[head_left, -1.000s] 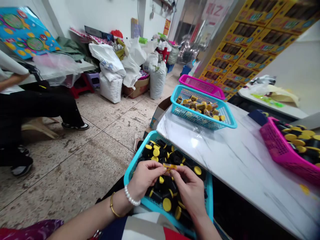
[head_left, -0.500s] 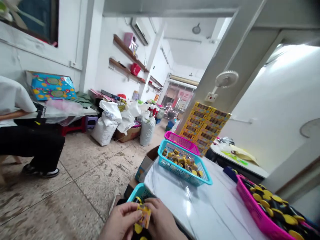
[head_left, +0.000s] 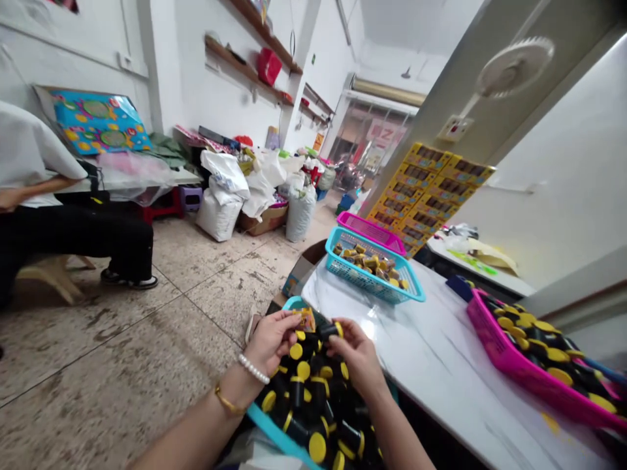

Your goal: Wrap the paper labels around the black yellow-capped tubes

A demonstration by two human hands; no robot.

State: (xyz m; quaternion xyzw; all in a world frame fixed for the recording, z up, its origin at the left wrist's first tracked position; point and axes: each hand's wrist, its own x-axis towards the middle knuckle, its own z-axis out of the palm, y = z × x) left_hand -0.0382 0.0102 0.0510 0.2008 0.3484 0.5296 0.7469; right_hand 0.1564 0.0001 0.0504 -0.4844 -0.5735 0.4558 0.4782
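Observation:
My left hand (head_left: 272, 339), with a beaded bracelet and a gold-coloured bangle at the wrist, pinches a small yellow printed label (head_left: 307, 320). Between the fingers of my right hand (head_left: 356, 352) is a small black canister (head_left: 328, 331) with a yellow cap. The label and the canister are held close together but apart. Below both hands lies a turquoise basket (head_left: 277, 436) full of black canisters with yellow caps (head_left: 296, 391). On the white table beyond, a turquoise basket (head_left: 375, 285) holds canisters that look wrapped in yellow labels.
The white marbled table (head_left: 431, 352) lies to my right. It bears a pink basket (head_left: 509, 356) of black canisters. Yellow packs (head_left: 416, 196) are stacked at its far end, near another pink basket (head_left: 372, 230). A seated person (head_left: 44, 163) is at left; white sacks (head_left: 220, 205) stand on the floor.
My view has tilted down, showing more of the basket below. My hands, earlier together at the label, are now apart; a black canister now shows in my right hand.

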